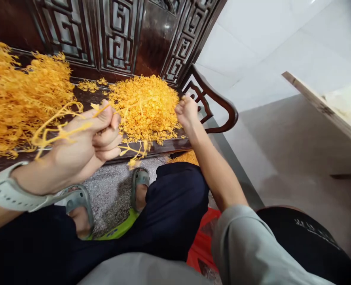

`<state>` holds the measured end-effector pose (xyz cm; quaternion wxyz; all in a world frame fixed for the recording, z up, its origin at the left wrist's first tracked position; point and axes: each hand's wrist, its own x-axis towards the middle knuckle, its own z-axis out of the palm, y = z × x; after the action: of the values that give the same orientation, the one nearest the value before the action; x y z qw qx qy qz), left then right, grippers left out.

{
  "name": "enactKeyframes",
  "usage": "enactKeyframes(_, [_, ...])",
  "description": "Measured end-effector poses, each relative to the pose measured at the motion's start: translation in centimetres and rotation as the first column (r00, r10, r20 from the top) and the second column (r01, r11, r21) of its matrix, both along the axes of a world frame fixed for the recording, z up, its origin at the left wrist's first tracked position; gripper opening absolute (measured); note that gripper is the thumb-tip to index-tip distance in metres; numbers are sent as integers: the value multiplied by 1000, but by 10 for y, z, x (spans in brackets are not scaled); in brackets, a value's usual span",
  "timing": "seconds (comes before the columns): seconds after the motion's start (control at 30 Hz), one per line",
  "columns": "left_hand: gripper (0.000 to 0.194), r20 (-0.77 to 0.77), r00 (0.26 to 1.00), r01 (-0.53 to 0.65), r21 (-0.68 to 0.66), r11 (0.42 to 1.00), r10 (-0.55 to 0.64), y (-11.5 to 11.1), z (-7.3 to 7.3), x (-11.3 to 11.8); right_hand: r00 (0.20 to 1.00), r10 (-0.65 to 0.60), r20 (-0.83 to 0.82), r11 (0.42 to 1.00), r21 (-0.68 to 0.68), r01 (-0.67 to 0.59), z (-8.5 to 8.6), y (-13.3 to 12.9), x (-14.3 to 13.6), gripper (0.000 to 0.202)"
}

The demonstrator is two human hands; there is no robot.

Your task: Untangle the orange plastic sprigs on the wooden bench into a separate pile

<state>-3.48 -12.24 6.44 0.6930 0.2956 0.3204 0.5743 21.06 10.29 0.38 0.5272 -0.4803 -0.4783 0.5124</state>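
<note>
My left hand (84, 142) is closed on a yellow branching plastic sprig (56, 136). Thin stems stick out over the back of the hand, and more of the yellow branches (136, 152) hang below the fingers. To the right, my right hand (188, 111) is curled shut at the edge of a pile of yellow sprigs (145, 105). A small yellow bit shows at its fingertips, too blurred to identify. A larger heap of yellow sprigs (23, 99) lies on the left, beyond my left forearm.
Both heaps rest on a dark carved wooden bench (160, 148) with a curved armrest (233, 116). Under it is more yellow material (184, 157). A red object (203, 237) lies beside my leg. A wooden-edged board (320, 101) juts in at the right, near a black round surface (306, 241).
</note>
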Motion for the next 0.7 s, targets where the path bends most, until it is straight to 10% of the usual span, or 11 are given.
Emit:
enactKeyframes(0.07, [37, 16, 1000, 3, 9, 1000, -3, -4, 2, -5, 992, 14, 127, 1000, -21, -12, -9, 3, 16, 37])
enactKeyframes(0.2, [39, 63, 998, 15, -61, 998, -11, 2, -4, -12, 814, 387, 432, 905, -10, -425, -23, -7, 12, 35])
enactKeyframes(0.37, [41, 100, 995, 2, -112, 994, 10, 15, -8, -15, 787, 121, 605, 918, 234, -321, -6, -3, -8, 52])
enactKeyframes(0.47, [39, 117, 993, 0, -89, 996, 11, 21, -8, -19, 809, 289, 512, 897, 149, -416, 8, -21, -18, 60])
enactKeyframes(0.63, [40, 133, 991, -20, -79, 997, 30, 29, -13, -27, 500, 829, 248, 537, -109, -836, 16, -75, -42, 63])
enactKeyframes(0.7, [39, 122, 992, -32, -80, 996, 42, 30, -17, -28, 530, 820, 216, 552, -56, -832, 15, -82, -50, 54])
